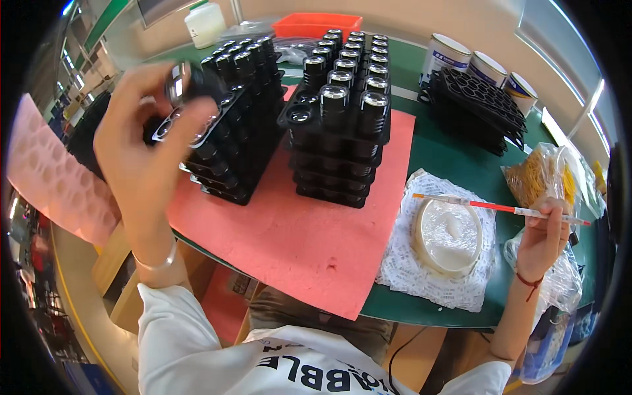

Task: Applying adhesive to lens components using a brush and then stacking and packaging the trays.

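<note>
Two hands are occupied: your left hand (pixel 141 138) curls its fingers round a black cylinder (pixel 197 82) with a shiny face, over the near end of the left stack of black trays (pixel 230 168); blur hides whether it touches them. Your right hand (pixel 546 230) pinches a fine brush (pixel 492 207), which crosses over the far edge of a round white dish (pixel 421 240). The step looks like handling that single cylinder, brush ready. Your next move likely calls for steadying the cylinder and keeping the bristles clear.
</note>
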A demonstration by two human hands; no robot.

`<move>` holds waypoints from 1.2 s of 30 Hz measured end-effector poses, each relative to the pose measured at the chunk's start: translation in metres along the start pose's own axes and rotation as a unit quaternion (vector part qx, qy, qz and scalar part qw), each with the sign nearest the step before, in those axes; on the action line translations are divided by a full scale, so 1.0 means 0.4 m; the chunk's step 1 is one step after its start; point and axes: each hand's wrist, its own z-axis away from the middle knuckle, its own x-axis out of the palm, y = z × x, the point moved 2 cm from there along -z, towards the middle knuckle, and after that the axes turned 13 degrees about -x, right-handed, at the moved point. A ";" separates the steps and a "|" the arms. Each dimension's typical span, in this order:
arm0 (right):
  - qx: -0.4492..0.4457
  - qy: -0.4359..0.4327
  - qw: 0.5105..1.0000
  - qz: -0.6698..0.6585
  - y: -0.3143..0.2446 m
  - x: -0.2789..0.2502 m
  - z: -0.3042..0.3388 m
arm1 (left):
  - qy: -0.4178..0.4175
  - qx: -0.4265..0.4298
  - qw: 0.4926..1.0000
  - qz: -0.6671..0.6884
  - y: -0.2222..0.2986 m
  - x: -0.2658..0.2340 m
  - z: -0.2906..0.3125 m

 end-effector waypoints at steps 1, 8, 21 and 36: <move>-0.002 0.001 1.000 -0.004 -0.004 -0.002 0.004 | -0.020 -0.039 0.999 -0.016 -0.027 -0.007 -0.031; 0.002 -0.004 1.000 0.030 0.007 0.003 0.007 | -0.249 -0.078 0.950 -0.171 -0.160 0.037 -0.158; -0.020 -0.013 0.999 0.043 -0.014 0.009 0.006 | -0.270 -0.178 0.927 -0.193 -0.155 0.064 -0.147; -0.029 0.061 0.996 0.057 -0.003 -0.004 -0.005 | -0.279 0.001 0.922 -0.268 -0.027 0.224 -0.141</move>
